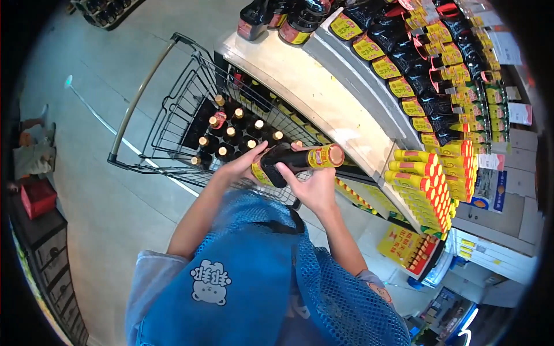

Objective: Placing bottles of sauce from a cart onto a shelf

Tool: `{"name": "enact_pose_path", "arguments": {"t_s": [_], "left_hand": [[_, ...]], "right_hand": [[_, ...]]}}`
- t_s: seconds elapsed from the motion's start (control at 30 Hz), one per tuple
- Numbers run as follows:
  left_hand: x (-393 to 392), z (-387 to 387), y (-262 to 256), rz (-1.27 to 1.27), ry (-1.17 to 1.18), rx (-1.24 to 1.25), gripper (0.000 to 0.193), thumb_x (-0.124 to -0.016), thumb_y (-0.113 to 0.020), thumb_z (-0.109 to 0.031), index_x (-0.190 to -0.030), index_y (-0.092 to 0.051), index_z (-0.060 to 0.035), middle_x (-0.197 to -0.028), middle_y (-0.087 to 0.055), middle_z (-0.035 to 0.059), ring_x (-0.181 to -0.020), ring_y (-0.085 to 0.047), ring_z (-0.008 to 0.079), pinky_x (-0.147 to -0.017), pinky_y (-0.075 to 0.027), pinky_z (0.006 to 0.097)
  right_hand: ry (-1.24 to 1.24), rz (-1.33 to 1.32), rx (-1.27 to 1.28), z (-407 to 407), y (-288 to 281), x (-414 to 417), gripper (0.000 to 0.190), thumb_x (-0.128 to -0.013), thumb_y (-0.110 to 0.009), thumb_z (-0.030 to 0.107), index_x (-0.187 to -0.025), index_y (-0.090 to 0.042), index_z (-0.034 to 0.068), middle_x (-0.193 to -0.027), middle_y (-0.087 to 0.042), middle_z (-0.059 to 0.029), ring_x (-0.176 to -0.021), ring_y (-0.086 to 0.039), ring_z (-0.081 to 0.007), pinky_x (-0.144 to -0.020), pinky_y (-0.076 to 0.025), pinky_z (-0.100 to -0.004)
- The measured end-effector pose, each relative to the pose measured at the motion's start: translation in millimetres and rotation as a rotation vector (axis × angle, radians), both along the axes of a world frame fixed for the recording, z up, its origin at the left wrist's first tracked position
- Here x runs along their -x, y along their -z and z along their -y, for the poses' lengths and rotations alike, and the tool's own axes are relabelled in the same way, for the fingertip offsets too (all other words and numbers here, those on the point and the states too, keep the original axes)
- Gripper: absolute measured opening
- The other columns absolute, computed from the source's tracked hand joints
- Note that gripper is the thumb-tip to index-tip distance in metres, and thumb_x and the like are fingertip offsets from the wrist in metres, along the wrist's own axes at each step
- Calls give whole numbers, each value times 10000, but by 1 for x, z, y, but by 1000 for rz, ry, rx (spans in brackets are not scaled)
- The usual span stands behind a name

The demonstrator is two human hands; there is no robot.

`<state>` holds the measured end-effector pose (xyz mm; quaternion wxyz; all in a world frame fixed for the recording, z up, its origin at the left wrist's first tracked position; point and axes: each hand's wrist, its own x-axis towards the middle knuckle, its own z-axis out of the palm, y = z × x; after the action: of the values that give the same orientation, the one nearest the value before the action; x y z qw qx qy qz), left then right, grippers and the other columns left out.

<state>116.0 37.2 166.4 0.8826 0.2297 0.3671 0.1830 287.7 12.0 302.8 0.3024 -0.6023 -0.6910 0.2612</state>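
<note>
A dark glass sauce bottle (288,160) with yellow labels lies tilted between my two hands, its gold-coloured cap pointing right. My left hand (242,166) grips the bottle around its base end. My right hand (318,186) holds it near the shoulder and neck, with the thumb across the dark glass. Beneath and beyond my hands is a wire shopping cart (166,104). Several dark bottles (231,136) with gold caps stand upright inside it, close together. My hands hide part of the cart's near right end.
A pale shelf ledge (329,93) runs beside the cart, with large dark bottles (298,26) at its far end. Rows of yellow-labelled bottles (400,86) rise behind it. Stacked yellow bottles (415,173) with red caps stand at right. A red box (39,197) sits at far left.
</note>
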Motion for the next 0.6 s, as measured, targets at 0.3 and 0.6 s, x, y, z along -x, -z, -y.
{"name": "enact_pose_path", "arguments": {"t_s": [0.3, 0.6], "left_hand": [[108, 47, 103, -1197, -188, -682, 284, -890, -579, -307, -830, -621, -33, -860, -667, 159, -798, -647, 365, -677, -519, 443], [142, 71, 126, -1495, 237, -877, 303, -873, -573, -311, -1005, -547, -39, -905, -655, 149, -799, -671, 314, -675, -544, 437]], "right_hand": [[22, -137, -28, -98, -71, 5, 392, -779, -788, 156, -1071, -632, -54, -1000, -691, -128, -889, -672, -173, -842, -517, -314], [-10, 69, -80, -225, -56, 10, 355, -772, -796, 155, -1040, -658, -34, -911, -699, -88, -829, -640, -124, -792, -493, -271]]}}
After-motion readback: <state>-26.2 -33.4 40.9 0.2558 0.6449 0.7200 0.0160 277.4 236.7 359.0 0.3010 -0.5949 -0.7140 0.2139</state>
